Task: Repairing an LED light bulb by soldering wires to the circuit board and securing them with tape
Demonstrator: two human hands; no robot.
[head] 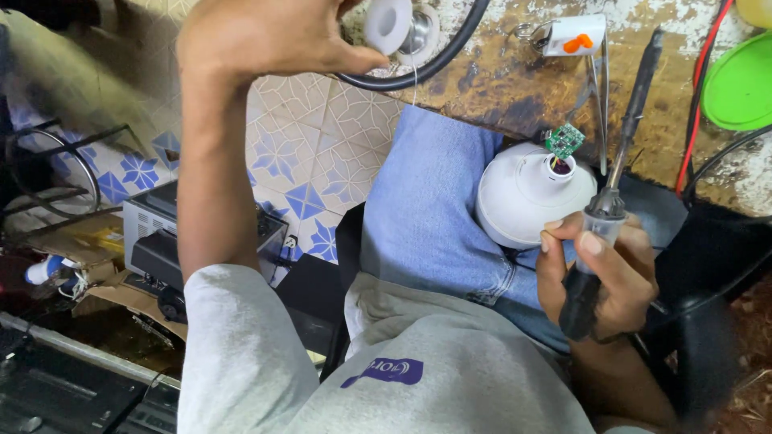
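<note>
My left hand (265,36) is raised at the top of the view and pinches a white spool of solder wire (388,22); a thin strand hangs down from it. My right hand (599,273) grips a soldering iron (623,153) by its black handle, tip pointing up over the workbench. The same hand also steadies a white bulb housing (523,193) resting on my blue-jeaned knee. A small green circuit board (564,141) sticks out of the housing's opening on short wires.
A worn, stained workbench (515,80) runs across the top, with a black cable (450,48), a white clip with an orange part (572,36), red wires (700,88) and a green lid (740,84). A grey metal box (161,233) sits on the tiled floor at left.
</note>
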